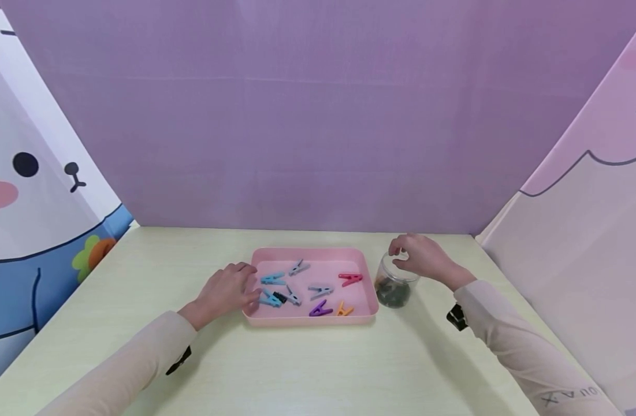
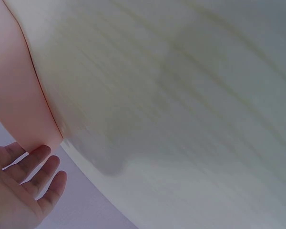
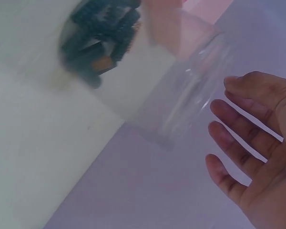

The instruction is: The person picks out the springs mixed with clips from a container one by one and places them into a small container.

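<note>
My left hand [image 1: 224, 293] rests at the left rim of a shallow pink tray [image 1: 312, 321], its fingers loosely bent; in the left wrist view fingertips touch the tray's outer wall [image 2: 24, 86]. Small clothespins lie scattered in the tray: blue ones [image 1: 272, 279], grey ones [image 1: 321, 290], a red one [image 1: 351, 279], a purple one [image 1: 320, 309] and a yellow-orange one [image 1: 343, 309]. A small black ridged piece [image 1: 279, 297] is among them. Over the mouth of a clear jar [image 3: 181, 90] hovers my right hand [image 1: 424, 258], fingers loosely bent, nothing visible in them.
Dark ridged pieces [image 3: 105, 28] and an orange bit [image 3: 102, 63] sit in the jar's bottom. The jar stands just right of the tray on a pale wood table [image 1: 318, 370]. A purple panel [image 1: 318, 115] rises behind, with cartoon-printed panels [image 1: 47, 208] at the sides.
</note>
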